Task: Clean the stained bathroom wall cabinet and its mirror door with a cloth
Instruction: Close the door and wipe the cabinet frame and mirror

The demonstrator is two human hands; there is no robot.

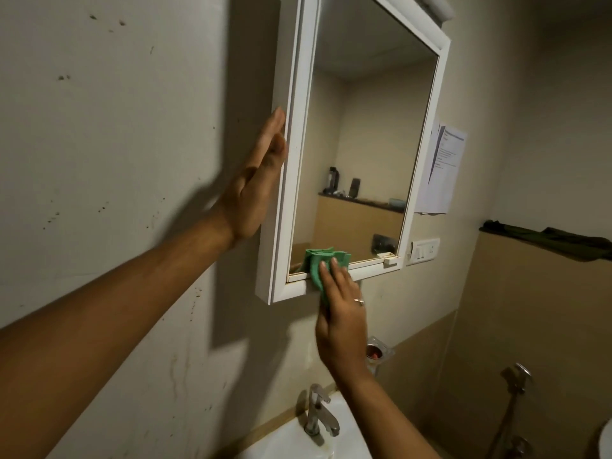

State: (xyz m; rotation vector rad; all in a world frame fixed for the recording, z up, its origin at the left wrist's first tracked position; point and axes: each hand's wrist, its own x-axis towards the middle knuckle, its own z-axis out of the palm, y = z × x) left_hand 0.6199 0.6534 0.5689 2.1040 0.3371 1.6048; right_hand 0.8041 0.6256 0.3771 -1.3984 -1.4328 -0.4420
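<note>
Right hand (341,309), fingers straight, presses cloth (316,260) on mirror door (357,144) lower rail; left hand (255,187), fingers flat, braces cabinet (266,276). Next, likely: sweep along rail.

No legible text, brand, number or sign found. Printed paper sheets (443,167) hang on the wall just right of the mirror cabinet (277,207). The front sheet carries a dark heading band and several lines of black print, all too small and blurred to read. The white switch plate (424,251) below the sheets shows faint marks, possibly symbols, which cannot be made out. The dark bottle (332,178) reflected in the mirror shows no readable label
</note>
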